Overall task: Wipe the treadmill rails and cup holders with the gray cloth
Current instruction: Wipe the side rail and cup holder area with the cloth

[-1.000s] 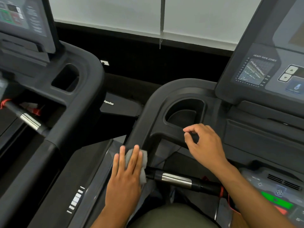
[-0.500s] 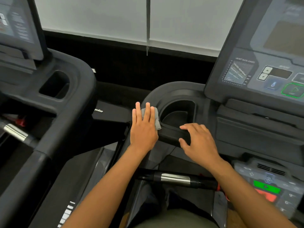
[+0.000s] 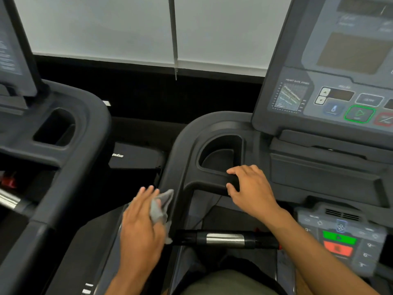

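My left hand (image 3: pixel 141 225) holds the crumpled gray cloth (image 3: pixel 160 206) against the outer left side of the dark treadmill rail (image 3: pixel 180 167), below the cup holder. The cup holder (image 3: pixel 221 154) is a deep black pocket in the rail's upper curve, with nothing visible inside. My right hand (image 3: pixel 249 189) grips the crossbar (image 3: pixel 210 182) just under the cup holder's front rim, fingers wrapped over it.
A black handlebar with a silver sensor band (image 3: pixel 225 239) runs across below my hands. The console screen (image 3: pixel 340 81) rises at right, a keypad (image 3: pixel 340 237) with green and red buttons lower right. A second treadmill (image 3: pixel 70 135) stands at left with its own cup holder.
My left hand has slid the cloth down the rail from beside the cup holder's rim toward me. My right hand has closed more firmly around the crossbar.
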The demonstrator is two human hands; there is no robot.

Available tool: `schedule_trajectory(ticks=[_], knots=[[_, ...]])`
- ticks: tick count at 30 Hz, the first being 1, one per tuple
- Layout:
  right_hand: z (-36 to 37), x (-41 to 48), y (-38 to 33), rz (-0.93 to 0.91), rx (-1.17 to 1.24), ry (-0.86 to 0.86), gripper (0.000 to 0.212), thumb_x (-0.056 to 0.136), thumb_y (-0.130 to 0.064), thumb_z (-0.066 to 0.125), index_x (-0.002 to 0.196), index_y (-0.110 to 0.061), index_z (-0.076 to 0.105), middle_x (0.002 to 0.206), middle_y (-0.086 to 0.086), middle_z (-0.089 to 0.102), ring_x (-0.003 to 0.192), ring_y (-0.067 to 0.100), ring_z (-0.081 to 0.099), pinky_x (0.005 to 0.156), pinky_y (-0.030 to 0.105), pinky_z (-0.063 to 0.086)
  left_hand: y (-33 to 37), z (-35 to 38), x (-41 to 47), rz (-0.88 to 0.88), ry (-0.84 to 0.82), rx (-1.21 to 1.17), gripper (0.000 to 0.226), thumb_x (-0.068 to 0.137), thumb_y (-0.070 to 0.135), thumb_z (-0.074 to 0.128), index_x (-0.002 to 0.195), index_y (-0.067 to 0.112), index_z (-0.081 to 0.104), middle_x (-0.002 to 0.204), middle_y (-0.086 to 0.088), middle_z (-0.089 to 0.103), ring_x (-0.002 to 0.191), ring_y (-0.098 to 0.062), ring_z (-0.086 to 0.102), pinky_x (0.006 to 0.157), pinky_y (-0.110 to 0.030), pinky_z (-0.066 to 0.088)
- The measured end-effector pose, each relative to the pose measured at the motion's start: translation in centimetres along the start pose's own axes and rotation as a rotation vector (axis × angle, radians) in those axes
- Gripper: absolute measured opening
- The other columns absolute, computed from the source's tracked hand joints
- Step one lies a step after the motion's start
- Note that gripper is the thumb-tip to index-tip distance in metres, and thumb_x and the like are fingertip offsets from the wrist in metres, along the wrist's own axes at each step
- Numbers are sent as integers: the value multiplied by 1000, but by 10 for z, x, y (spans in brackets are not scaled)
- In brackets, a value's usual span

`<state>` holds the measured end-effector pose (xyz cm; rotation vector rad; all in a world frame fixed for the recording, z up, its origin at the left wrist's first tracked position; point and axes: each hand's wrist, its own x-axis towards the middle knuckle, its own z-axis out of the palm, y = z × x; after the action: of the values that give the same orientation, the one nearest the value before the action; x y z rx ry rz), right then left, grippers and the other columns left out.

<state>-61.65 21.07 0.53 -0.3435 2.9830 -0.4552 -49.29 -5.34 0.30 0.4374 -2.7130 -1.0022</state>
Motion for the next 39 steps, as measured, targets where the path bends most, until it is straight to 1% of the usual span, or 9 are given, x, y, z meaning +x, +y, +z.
schedule_trajectory(ticks=[4,8,12,16,23,28,31,34,39], knots=[[-4,-2,9,-2,22,9,41,97,-41,63,136,-28,60,131,-9,64,126,15,51,109,31,39,33,-19,24,-285,111,-202,43,111,37,41,146,21,61,143,8,62,128,-13,58,110,-33,43],[-7,-4,21,25,55,30,36,95,-38,65,129,-28,64,124,-10,65,120,15,53,103,29,42,40,14,51,-410,-123,-169,53,110,50,33,158,32,45,151,-5,60,137,-32,58,115,-48,43],[-8,-9,30,49,97,65,32,93,-34,68,124,-26,68,119,-9,68,116,16,56,99,28,43,44,61,90,-362,-250,84,60,110,47,30,166,25,27,162,-12,44,140,-42,47,112,-56,38],[-11,-16,39,80,122,91,30,92,-34,70,121,-26,70,116,-9,69,112,16,58,99,31,48,60,87,148,-356,-251,92,59,111,45,29,165,22,26,160,-18,42,142,-44,45,114,-58,36],[-19,-40,58,190,154,189,26,89,-31,71,114,-24,73,113,-7,72,107,19,63,97,31,49,104,141,247,28,-298,273,46,107,33,41,150,19,49,147,-16,58,131,-44,53,110,-58,40],[-30,-68,66,272,178,303,23,86,-28,70,108,-22,75,108,-6,73,99,21,65,96,34,50,143,185,274,370,-382,336,43,105,29,46,147,30,55,141,-13,65,130,-44,55,110,-58,34],[-34,-81,70,329,191,330,22,86,-30,68,106,-22,75,107,-7,73,98,21,65,95,36,50,147,208,271,499,-416,303,51,107,36,38,156,25,47,156,-9,55,151,-37,40,122,-58,23],[-35,-88,74,369,200,346,21,86,-29,69,104,-21,76,104,-7,74,98,20,65,95,32,49,146,219,250,629,-501,319,56,107,27,41,162,15,37,166,-15,42,162,-34,16,130,-58,3],[-33,-89,75,325,209,344,19,86,-27,69,102,-22,77,103,-8,74,96,18,65,94,32,49,154,212,176,724,-598,235,66,107,47,18,157,18,48,162,-8,49,160,-29,28,131,-56,2]])
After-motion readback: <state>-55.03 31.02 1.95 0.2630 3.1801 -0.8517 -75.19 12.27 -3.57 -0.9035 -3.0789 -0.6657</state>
